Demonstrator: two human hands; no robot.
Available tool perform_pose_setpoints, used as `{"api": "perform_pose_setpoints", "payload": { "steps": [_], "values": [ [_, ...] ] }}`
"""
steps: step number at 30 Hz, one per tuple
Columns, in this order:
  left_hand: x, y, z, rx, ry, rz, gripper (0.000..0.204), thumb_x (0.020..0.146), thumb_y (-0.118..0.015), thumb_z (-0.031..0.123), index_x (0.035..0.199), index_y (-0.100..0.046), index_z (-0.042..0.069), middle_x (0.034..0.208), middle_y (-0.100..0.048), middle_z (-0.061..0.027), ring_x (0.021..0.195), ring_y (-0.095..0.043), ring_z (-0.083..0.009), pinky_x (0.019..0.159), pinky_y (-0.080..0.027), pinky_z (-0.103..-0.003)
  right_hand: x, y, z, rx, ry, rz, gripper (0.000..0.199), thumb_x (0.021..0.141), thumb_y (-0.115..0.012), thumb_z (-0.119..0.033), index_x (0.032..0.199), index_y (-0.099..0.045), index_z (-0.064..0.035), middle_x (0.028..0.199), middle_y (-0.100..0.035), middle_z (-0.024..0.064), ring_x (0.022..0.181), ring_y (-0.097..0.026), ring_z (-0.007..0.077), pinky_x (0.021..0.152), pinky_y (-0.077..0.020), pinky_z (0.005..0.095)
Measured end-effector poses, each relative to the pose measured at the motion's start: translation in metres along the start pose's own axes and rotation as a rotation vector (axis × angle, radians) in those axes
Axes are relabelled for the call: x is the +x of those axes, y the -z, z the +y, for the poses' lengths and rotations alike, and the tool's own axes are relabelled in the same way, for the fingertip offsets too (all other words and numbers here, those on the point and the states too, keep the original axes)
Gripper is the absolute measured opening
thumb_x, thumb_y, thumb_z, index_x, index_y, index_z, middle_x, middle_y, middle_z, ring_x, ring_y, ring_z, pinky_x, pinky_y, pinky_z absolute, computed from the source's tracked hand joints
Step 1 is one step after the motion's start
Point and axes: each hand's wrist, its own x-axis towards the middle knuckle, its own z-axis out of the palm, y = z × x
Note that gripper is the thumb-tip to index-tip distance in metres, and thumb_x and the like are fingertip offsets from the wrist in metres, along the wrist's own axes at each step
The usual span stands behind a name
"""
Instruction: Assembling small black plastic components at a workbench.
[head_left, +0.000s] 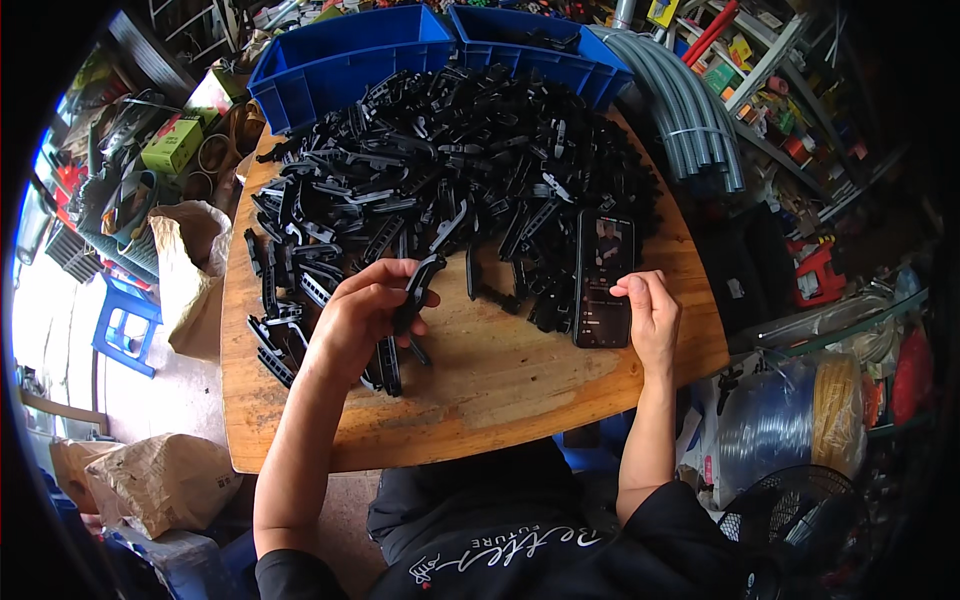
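My left hand point(370, 305) is closed around a curved black plastic part point(424, 287), pinched between thumb and fingers above the wooden table. On the right, a dark phone point(603, 310) with its screen lit lies face up at the near edge of the pile. My right hand point(652, 315) is at the phone's right edge, fingers curled in and fingertips over or against the screen; nothing shows inside them. Beyond both hands spreads a big heap of similar black plastic parts point(440, 150). A few slotted black strips point(388, 366) lie just below my left hand.
Two blue bins point(350, 62) stand along the far side of the wooden table point(490, 400). Grey hoses point(680, 110) are coiled at the far right. Paper bags point(190, 275) and a blue stool point(128, 325) are on the left. A fan point(800, 520) sits low at right.
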Motion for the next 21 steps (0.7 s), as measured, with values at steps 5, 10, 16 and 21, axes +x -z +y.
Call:
{"api": "perform_pose_setpoints", "payload": {
  "steps": [5, 10, 16, 21],
  "values": [
    [0.001, 0.002, -0.002, -0.007, 0.001, -0.007, 0.033, 0.081, -0.042, 0.008, 0.112, -0.051, 0.001, 0.090, -0.063, -0.0154, 0.062, -0.061, -0.0175, 0.053, -0.047, -0.025, -0.001, 0.001, 0.004, 0.033, 0.001, 0.036, 0.027, 0.097, -0.043, -0.018, 0.084, -0.056, 0.0034, 0.077, -0.056, 0.0063, 0.073, -0.063, 0.0158, 0.067, -0.0450, 0.0245],
    [0.002, 0.002, -0.003, -0.003, 0.010, -0.003, 0.033, 0.081, -0.042, 0.008, 0.112, -0.051, 0.001, 0.090, -0.063, -0.0153, 0.062, -0.061, -0.0176, 0.053, -0.047, -0.025, -0.003, 0.002, 0.007, 0.045, 0.000, 0.038, 0.029, 0.097, -0.043, -0.020, 0.085, -0.056, 0.0028, 0.078, -0.057, 0.0061, 0.074, -0.064, 0.0162, 0.068, -0.0456, 0.0249],
    [0.002, 0.001, -0.002, 0.001, 0.012, 0.006, 0.034, 0.081, -0.043, 0.009, 0.112, -0.051, 0.002, 0.090, -0.063, -0.0149, 0.063, -0.061, -0.0174, 0.053, -0.048, -0.025, 0.001, 0.000, 0.005, 0.074, -0.008, 0.081, 0.026, 0.097, -0.042, -0.019, 0.094, -0.058, 0.0019, 0.086, -0.061, 0.0069, 0.086, -0.060, 0.0170, 0.078, -0.0439, 0.0255],
    [0.003, 0.003, -0.003, -0.017, 0.002, -0.016, 0.034, 0.081, -0.043, 0.009, 0.113, -0.050, 0.002, 0.091, -0.063, -0.0152, 0.064, -0.062, -0.0183, 0.053, -0.049, -0.025, 0.011, -0.001, 0.001, -0.221, 0.236, 0.001, 0.024, 0.095, -0.044, -0.017, 0.103, -0.059, 0.0005, 0.102, -0.063, 0.0076, 0.106, -0.050, 0.0201, 0.089, -0.0401, 0.0300]
  ]
}}
